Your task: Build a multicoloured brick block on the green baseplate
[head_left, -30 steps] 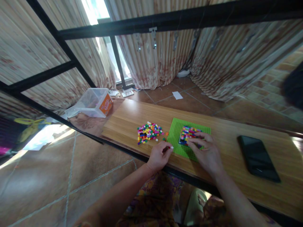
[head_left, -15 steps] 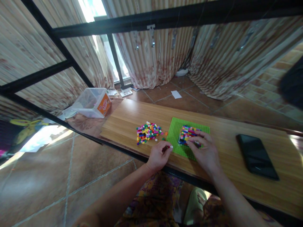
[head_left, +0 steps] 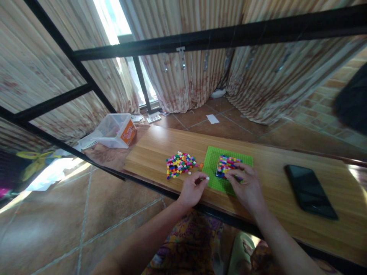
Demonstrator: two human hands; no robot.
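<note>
My left hand (head_left: 193, 190) is closed in a pinch on a small white brick (head_left: 207, 178), beside the near left edge of a green studded baseplate (head_left: 210, 156). On that plate stands a compact block of multicoloured small bricks (head_left: 225, 163). My right hand (head_left: 247, 187) reaches over it with thumb and fingers bent together at its top and right side. Whatever lies between those fingertips is too small or hidden to make out. Left of the plate lies a loose heap of coloured bricks (head_left: 180, 164), with an orange brick (head_left: 201, 165) between heap and plate.
A black phone (head_left: 311, 191) lies at the right of the wooden tabletop (head_left: 160, 139). Beyond its left end, a clear plastic box (head_left: 113, 131) with an orange label sits lower down. Dark metal bars (head_left: 200, 42) cross in front of the curtains.
The camera view has tilted slightly, so the background sits lower in the picture. Both hands stay nearly in place; my right fingers have shifted a little over the brick block.
</note>
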